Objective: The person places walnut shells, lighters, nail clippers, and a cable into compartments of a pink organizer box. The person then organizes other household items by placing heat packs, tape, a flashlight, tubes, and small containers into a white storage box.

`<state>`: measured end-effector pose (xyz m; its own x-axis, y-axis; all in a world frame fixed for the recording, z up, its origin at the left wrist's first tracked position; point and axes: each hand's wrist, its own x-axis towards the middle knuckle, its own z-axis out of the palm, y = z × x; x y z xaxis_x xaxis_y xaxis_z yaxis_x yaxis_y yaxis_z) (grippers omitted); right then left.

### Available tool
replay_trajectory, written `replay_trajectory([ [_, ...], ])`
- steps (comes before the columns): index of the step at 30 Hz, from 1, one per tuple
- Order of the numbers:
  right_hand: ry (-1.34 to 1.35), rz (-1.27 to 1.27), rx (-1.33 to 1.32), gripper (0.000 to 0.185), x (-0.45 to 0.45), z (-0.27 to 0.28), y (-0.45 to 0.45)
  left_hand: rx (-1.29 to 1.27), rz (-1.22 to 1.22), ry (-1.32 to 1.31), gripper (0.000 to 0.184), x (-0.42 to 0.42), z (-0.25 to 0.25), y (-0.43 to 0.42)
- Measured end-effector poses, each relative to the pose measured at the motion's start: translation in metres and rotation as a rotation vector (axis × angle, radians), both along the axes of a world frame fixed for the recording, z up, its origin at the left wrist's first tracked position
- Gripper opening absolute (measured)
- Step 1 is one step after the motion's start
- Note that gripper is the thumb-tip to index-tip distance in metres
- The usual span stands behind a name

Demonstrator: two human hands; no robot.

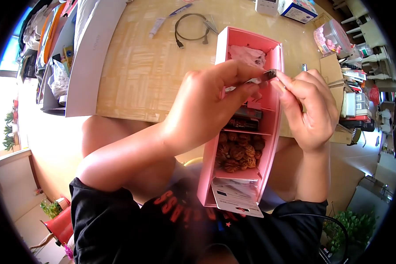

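Note:
A long pink box (275, 127) with compartments lies partly on the table edge and over the lap. My left hand (207, 99) is above its upper half, pinching a small dark object (269, 74). At the box's right side, my right hand (310, 105) has its thumb and finger closed beside that object; whether they grip its end is too small to tell. Below the hands, compartments hold crumpled pink-white material (247, 55), dark packages (242, 123), brown wrinkled nuts or pits (238, 153), and a white card (235, 200) with clear plastic.
On the table (136, 66) are a black cable (191, 39), a tube (156, 27), and a blue-white box (297, 11). A clear tub (332, 37) stands at the upper right. A grey-white bin (90, 57) with bags is at left.

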<state>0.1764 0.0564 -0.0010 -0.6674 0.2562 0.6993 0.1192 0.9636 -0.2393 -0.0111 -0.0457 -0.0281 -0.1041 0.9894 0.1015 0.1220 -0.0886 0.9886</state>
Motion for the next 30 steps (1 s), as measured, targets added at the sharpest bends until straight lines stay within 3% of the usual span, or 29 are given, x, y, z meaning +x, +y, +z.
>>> replay_trajectory([
  [4, -0.041, 0.019, -0.008, 0.026, -0.004, -0.007, -0.004, 0.068, -0.062, 0.13, 0.029, 0.002, 0.005, -0.003],
  [8, -0.019, -0.017, -0.083, 0.029, -0.004, -0.01, -0.004, 0.038, -0.098, -0.164, 0.033, -0.001, -0.005, 0.002],
  [11, -0.049, -0.009, -0.067, 0.032, -0.004, -0.011, 0.0, 0.042, -0.12, -0.195, 0.033, -0.007, -0.001, 0.006],
  [17, -0.058, -0.16, -0.37, 0.037, -0.003, -0.005, -0.004, 0.033, -0.174, -0.124, 0.033, -0.013, 0.007, 0.006],
  [21, 0.011, -0.032, -0.536, 0.026, -0.001, -0.013, -0.001, -0.006, -0.251, -0.102, 0.033, -0.019, 0.011, 0.006],
  [24, -0.032, -0.038, -0.681, 0.022, -0.001, -0.011, -0.008, 0.004, -0.213, -0.426, 0.03, -0.008, 0.006, 0.002],
  [27, -0.05, -0.089, -0.716, 0.021, -0.002, -0.012, -0.012, -0.03, -0.227, -0.414, 0.028, -0.009, 0.009, 0.003],
  [30, -0.06, -0.097, -0.699, 0.022, -0.003, -0.011, -0.013, 0.022, -0.175, -0.214, 0.024, -0.009, 0.006, 0.005],
])
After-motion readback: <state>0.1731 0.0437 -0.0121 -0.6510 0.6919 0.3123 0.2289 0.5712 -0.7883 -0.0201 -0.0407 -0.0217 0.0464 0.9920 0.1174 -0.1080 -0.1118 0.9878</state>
